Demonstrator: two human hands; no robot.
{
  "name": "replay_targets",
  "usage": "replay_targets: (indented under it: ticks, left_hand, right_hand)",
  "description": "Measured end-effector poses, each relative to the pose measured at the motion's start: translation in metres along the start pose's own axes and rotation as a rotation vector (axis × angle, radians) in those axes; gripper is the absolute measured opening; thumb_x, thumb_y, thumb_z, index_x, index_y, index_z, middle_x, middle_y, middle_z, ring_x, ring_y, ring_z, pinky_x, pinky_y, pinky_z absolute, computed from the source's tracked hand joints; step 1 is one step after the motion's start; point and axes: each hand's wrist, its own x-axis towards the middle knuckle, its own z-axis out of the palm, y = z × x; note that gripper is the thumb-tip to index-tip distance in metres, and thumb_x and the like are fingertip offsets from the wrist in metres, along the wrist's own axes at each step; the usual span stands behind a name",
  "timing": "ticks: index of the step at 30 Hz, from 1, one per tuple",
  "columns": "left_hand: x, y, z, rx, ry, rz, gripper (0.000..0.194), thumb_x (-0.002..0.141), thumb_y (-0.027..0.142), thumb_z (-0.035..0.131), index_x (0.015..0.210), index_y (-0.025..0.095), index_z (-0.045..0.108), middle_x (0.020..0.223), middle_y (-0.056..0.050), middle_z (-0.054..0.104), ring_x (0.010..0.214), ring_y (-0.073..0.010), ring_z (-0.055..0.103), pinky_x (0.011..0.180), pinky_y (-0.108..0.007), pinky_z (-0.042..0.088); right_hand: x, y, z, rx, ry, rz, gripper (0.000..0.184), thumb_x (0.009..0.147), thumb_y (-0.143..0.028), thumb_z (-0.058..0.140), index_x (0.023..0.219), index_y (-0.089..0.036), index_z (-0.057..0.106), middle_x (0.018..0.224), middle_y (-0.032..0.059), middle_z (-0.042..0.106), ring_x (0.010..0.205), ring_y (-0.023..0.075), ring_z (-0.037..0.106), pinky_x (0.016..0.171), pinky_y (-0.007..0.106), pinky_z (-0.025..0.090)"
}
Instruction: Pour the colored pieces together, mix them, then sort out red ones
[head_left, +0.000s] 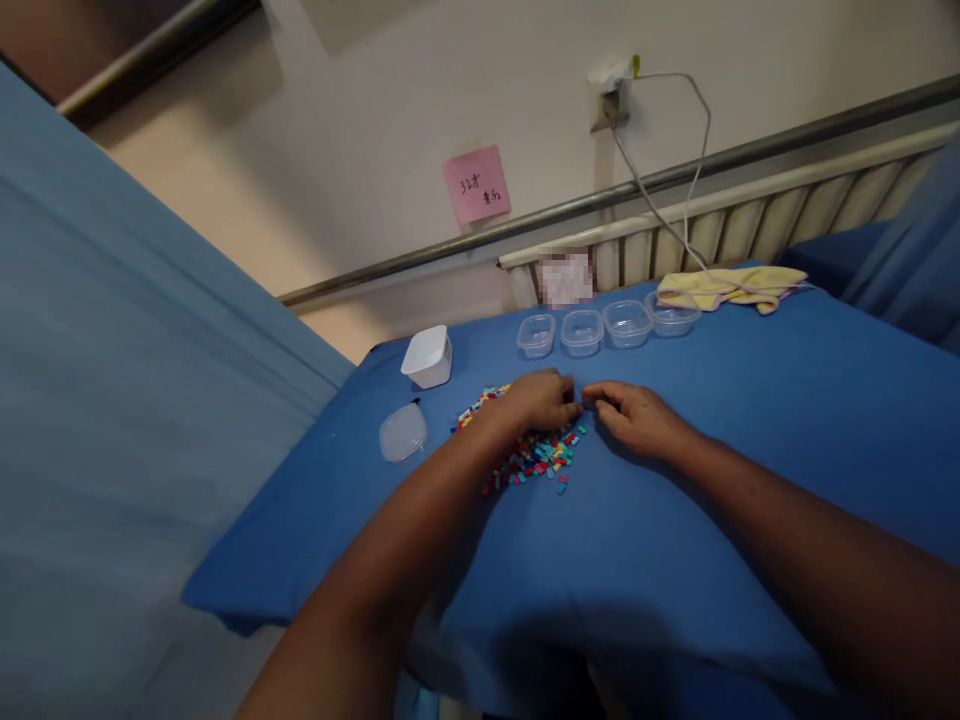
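**Small Pieces, Close Fingers: A Spill of Color on Blue Cloth**

A person's left hand (551, 402) curls over the far right side of a heap of small colored pieces (536, 458), fingers bent; whether it has hold of a piece cannot be told. The right hand (636, 417) rests just beside it, fingers partly bent and thumb near them, with any piece in its grasp too small to make out. The heap lies loose on a blue cover (645, 560), directly beneath the left hand and wrist, with a few strays at its near and right edges.

The left forearm spans the heap's near left side; a low sweep could scatter pieces across the cloth. With the fingertips so close together, a piece passed between them could slip and drop. Beyond stand four clear tubs (582, 342), the rightmost partly covered by a yellow cloth (724, 288) with a white cable (709, 110) running over it; a snag on either could shift that light-looking tub. To the left, a white tub (429, 357) and a translucent lid (403, 433) sit apart, within reach of a stray elbow.
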Motion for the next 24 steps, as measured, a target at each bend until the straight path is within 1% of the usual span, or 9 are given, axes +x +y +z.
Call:
replay_targets:
  ticks: [4,5,7,9,13,16,19,22,24]
  left_hand:
    - [-0.015,0.026,0.014,0.096,0.073,0.062,0.061,0.102,0.065,0.052,0.127,0.013,0.073,0.12,-0.018,0.072,0.105,-0.0333,0.072,0.084,-0.041,0.056]
    - [-0.018,0.03,0.019,0.13,0.105,0.078,0.06,0.102,0.062,0.054,0.128,0.011,0.071,0.121,-0.019,0.072,0.107,-0.0341,0.071,0.087,-0.042,0.057]
    - [-0.023,0.036,0.028,0.192,0.171,0.099,0.046,0.103,0.047,0.054,0.128,0.011,0.07,0.12,-0.018,0.071,0.109,-0.0333,0.07,0.09,-0.043,0.056]
    - [-0.029,0.035,0.033,0.243,0.209,0.118,0.035,0.103,0.035,0.054,0.123,0.012,0.071,0.118,-0.017,0.071,0.108,-0.0325,0.069,0.091,-0.045,0.055]
    - [-0.047,0.019,0.026,0.283,0.234,0.144,0.025,0.098,0.027,0.057,0.113,0.013,0.072,0.114,-0.017,0.071,0.106,-0.0323,0.067,0.094,-0.047,0.052]
    - [-0.065,0.0,0.017,0.266,0.268,0.098,0.021,0.096,0.028,0.059,0.105,0.014,0.072,0.11,-0.016,0.07,0.101,-0.0305,0.066,0.092,-0.045,0.052]
    - [-0.085,-0.019,0.014,0.193,0.284,0.061,0.02,0.099,0.028,0.055,0.1,0.016,0.071,0.107,-0.015,0.069,0.097,-0.0278,0.065,0.088,-0.042,0.053]
    - [-0.105,-0.035,0.02,0.058,0.335,0.042,0.02,0.101,0.027,0.054,0.101,0.018,0.072,0.111,-0.013,0.07,0.102,-0.0264,0.066,0.093,-0.041,0.055]
    - [-0.117,-0.043,0.026,-0.051,0.393,0.025,0.023,0.102,0.026,0.053,0.109,0.018,0.073,0.125,-0.014,0.07,0.115,-0.0267,0.067,0.102,-0.041,0.055]
  right_hand:
    - [-0.001,0.01,0.003,0.026,0.076,0.082,0.037,0.099,-0.023,0.052,0.126,-0.021,0.078,0.123,0.0095,0.083,0.113,0.0268,0.078,0.103,0.043,0.059]
    - [-0.002,0.012,0.003,0.031,0.079,0.09,0.037,0.099,-0.025,0.052,0.126,-0.021,0.078,0.123,0.0098,0.083,0.114,0.0273,0.078,0.103,0.044,0.06]
    - [-0.003,0.015,0.003,0.033,0.067,0.096,0.037,0.099,-0.028,0.053,0.125,-0.022,0.078,0.124,0.01,0.083,0.114,0.0277,0.079,0.102,0.044,0.06]
    - [-0.004,0.016,0.003,0.038,0.053,0.098,0.036,0.099,-0.029,0.054,0.124,-0.023,0.079,0.123,0.0096,0.083,0.113,0.0276,0.079,0.101,0.044,0.06]
    - [-0.005,0.017,0.004,0.069,0.049,0.104,0.034,0.098,-0.031,0.055,0.122,-0.024,0.078,0.119,0.0082,0.084,0.111,0.0265,0.08,0.1,0.043,0.061]
    - [-0.005,0.017,0.004,0.061,0.038,0.116,0.034,0.098,-0.03,0.055,0.122,-0.023,0.078,0.118,0.008,0.085,0.109,0.0264,0.08,0.098,0.042,0.061]
    - [-0.006,0.012,0.003,0.012,0.035,0.108,0.032,0.098,-0.031,0.056,0.119,-0.024,0.079,0.114,0.0079,0.085,0.104,0.0267,0.08,0.094,0.042,0.062]
    - [-0.01,-0.001,0.002,-0.025,-0.022,0.002,0.031,0.1,-0.036,0.058,0.118,-0.024,0.079,0.111,0.0082,0.085,0.098,0.0264,0.08,0.089,0.04,0.062]
    - [-0.014,-0.013,0.003,-0.074,-0.086,-0.108,0.033,0.102,-0.042,0.06,0.122,-0.023,0.078,0.118,0.0099,0.083,0.105,0.0282,0.078,0.094,0.042,0.062]
